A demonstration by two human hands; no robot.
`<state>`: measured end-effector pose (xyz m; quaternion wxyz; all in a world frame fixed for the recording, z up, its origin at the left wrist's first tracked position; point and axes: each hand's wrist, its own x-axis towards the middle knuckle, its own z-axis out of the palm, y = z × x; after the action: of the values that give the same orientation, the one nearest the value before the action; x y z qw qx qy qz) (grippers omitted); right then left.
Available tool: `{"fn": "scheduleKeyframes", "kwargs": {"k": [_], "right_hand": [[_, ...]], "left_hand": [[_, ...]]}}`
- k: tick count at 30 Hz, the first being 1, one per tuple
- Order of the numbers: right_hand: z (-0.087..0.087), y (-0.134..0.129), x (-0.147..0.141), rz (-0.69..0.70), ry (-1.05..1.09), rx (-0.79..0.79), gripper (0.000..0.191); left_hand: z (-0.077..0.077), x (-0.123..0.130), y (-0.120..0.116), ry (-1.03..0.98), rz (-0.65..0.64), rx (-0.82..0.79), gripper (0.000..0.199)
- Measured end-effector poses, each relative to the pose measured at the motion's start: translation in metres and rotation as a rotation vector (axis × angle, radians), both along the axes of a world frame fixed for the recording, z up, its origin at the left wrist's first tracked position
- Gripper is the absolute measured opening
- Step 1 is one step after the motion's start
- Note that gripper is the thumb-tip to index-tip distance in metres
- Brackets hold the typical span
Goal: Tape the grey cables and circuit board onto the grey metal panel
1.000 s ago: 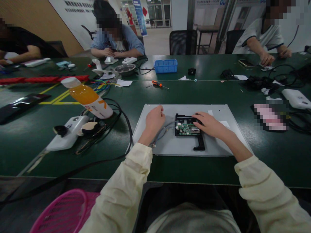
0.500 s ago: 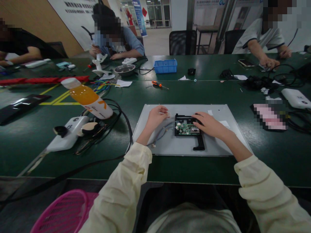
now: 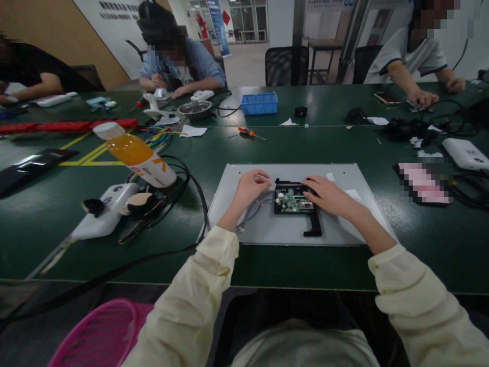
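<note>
A flat grey metal panel (image 3: 344, 235) lies before me. On it rests a black plastic frame (image 3: 315, 224) with a green circuit board (image 3: 292, 203) inside. My right hand (image 3: 328, 196) grips the frame's upper right side, with its fingers bent over the edge. Close to the frame's upper left corner, my left hand (image 3: 250, 189) pinches a small whitish strip (image 3: 272, 187); its exact kind is too small to tell. Thin grey cables (image 3: 252, 210) run from the board's left side below that hand. White stickers (image 3: 352, 194) show on the panel right of my right hand.
An orange drink bottle (image 3: 139, 158) leans by a white power bank (image 3: 109, 211) and black cables (image 3: 194, 188) at left. Beyond the panel are an orange screwdriver (image 3: 250, 133) and a blue basket (image 3: 260, 104). A pink phone (image 3: 424, 182) lies right. Several people sit across the table.
My left hand has moved right, closer to the frame's upper left corner, carrying the whitish strip. The right hand keeps its place on the frame.
</note>
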<state>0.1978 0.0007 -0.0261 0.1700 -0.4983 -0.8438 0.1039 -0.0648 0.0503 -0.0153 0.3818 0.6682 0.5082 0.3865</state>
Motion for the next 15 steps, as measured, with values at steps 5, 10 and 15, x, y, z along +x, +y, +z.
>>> {"fn": "scheduleKeyframes", "kwargs": {"k": [5,10,15], "right_hand": [[-0.0002,-0.0002,0.0004,0.003,0.005,-0.013,0.046],[0.0011,-0.0007,-0.0001,0.007,0.013,-0.008,0.045],[0.0006,-0.0003,-0.0005,0.008,0.004,0.006,0.044]], "left_hand": [[0.0040,0.0011,0.0019,-0.031,-0.008,0.050,0.020],[0.0071,0.0039,0.0004,-0.073,-0.056,0.052,0.022],[0.0065,0.0048,-0.0004,-0.071,-0.065,0.036,0.017]]}}
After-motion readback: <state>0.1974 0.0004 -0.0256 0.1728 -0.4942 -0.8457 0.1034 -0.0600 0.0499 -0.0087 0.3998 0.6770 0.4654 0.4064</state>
